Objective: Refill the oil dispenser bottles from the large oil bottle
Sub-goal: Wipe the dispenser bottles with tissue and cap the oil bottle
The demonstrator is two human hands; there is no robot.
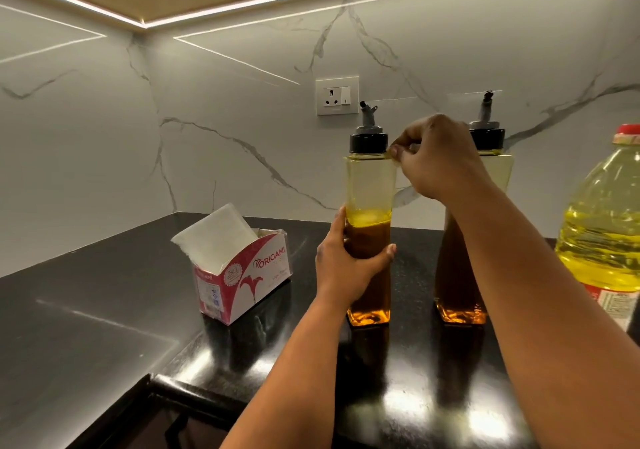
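Dispenser bottle [369, 185] upright, left hand [346, 265] gripping its middle, right hand [440, 157] pinching its shoulder.

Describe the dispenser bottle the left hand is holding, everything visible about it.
The left dispenser bottle is tall, square and clear, plastic or glass by its look. It stands upright on the black countertop with a black screw cap and a grey pour spout still on. Oil fills roughly its lower half; the upper part looks empty. The left hand grips its middle, and the right hand pinches something at its upper right shoulder, just below the cap. A second dispenser bottle stands apart to its right.
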